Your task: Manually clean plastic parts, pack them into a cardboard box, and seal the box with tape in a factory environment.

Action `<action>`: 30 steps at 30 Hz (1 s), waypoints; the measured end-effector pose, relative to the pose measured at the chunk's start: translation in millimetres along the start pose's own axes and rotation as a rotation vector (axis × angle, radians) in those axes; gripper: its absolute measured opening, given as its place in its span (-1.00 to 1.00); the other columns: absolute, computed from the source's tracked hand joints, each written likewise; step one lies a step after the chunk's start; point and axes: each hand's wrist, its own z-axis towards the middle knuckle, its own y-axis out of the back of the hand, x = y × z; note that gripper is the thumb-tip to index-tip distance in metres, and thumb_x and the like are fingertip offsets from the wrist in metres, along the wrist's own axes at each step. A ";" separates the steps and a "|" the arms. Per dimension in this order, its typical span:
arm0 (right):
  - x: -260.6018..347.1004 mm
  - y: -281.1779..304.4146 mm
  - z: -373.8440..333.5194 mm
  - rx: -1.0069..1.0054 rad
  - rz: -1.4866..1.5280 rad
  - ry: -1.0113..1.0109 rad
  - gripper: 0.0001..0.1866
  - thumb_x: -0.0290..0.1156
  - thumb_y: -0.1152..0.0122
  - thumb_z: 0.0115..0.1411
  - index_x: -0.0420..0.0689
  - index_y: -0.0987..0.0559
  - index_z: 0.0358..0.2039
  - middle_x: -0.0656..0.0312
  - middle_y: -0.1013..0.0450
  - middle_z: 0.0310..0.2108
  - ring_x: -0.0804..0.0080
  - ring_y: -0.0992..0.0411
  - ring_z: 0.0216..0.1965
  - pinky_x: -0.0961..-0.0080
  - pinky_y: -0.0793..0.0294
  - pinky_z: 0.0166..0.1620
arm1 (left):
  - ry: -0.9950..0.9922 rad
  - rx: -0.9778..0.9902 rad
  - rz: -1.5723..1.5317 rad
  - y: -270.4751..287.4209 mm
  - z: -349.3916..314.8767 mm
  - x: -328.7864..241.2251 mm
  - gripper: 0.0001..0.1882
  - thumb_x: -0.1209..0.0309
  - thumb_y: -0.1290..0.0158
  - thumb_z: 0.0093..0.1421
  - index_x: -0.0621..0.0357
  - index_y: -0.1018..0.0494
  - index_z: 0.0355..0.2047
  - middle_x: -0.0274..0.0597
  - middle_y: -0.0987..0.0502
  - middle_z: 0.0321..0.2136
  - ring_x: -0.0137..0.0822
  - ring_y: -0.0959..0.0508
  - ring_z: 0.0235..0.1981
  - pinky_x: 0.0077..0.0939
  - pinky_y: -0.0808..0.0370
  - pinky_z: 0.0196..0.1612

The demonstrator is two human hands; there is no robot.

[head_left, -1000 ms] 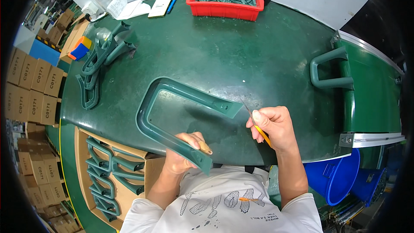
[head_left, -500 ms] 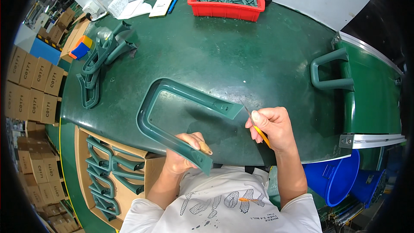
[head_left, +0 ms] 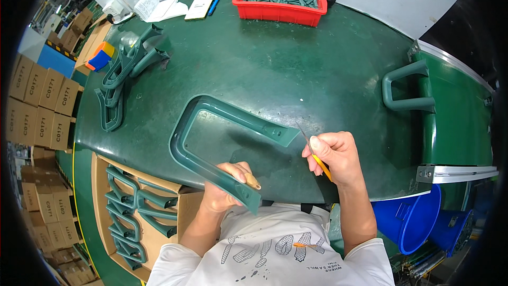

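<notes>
My left hand (head_left: 230,181) is closed round the lower arm of a green U-shaped plastic handle (head_left: 182,122), lifted above the table. A tan cover wraps the thumb of that hand. The handle's hollow side faces up, and its other arm reaches right to a flat, angled end. Just right of that end, my right hand (head_left: 334,158) pinches a thin-bladed knife (head_left: 321,166) with a yellow grip. Its narrow blade points up and left, close to the handle's end; whether they touch I cannot tell.
A red bin (head_left: 280,13) of small green pieces stands at the back. Similar handles lie piled (head_left: 124,66) at left, and one handle (head_left: 389,87) rests at the green conveyor (head_left: 460,111). An open carton (head_left: 100,180) holds several handles at lower left. Blue buckets (head_left: 410,222) stand lower right.
</notes>
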 end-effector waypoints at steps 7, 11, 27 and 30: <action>1.2 -0.4 -3.8 0.242 -0.267 0.141 -0.70 -0.34 -0.17 0.17 -0.27 -0.58 -0.62 0.32 -0.42 -0.74 0.67 -0.32 -0.72 0.70 -0.25 -0.65 | 0.087 -0.281 -0.010 -0.4 6.0 0.6 -0.53 0.31 -0.35 -0.11 0.23 -0.41 -0.24 -0.02 -0.49 -0.49 -0.39 -0.43 -0.65 -0.61 -0.35 -0.59; 0.9 14.0 4.6 -0.027 -0.065 0.131 -0.69 -0.35 -0.07 0.24 -0.33 -0.55 -0.52 0.24 -0.40 -0.72 0.62 -0.31 -0.71 0.70 -0.25 -0.64 | 0.000 -0.370 0.207 0.7 13.2 -16.0 -0.61 0.54 -0.27 -0.10 0.27 -0.42 -0.23 0.01 -0.53 -0.38 -0.38 -0.49 -0.51 -0.56 -0.44 -0.43; -39.2 84.5 58.4 0.040 0.237 0.014 -0.66 -0.23 0.22 0.37 -0.21 -0.40 -0.40 0.35 -0.19 -0.76 0.68 -0.05 -0.83 0.77 -0.03 -0.76 | -0.059 -1.022 1.566 6.6 -68.0 -109.4 -0.69 0.33 -0.32 -0.16 0.28 -0.46 -0.54 -0.21 -0.38 -0.70 -0.44 -0.34 -0.69 -0.54 -0.27 -0.63; -39.9 87.0 55.0 0.072 0.136 0.021 -0.67 -0.21 0.20 0.36 -0.19 -0.39 -0.37 0.36 -0.19 -0.74 0.70 -0.05 -0.81 0.79 -0.01 -0.75 | 0.436 -1.152 1.850 2.6 -108.8 -158.7 -0.72 0.36 -0.30 -0.18 0.28 -0.47 -0.53 -0.14 -0.39 -0.75 -0.32 -0.41 -0.71 -0.45 -0.32 -0.61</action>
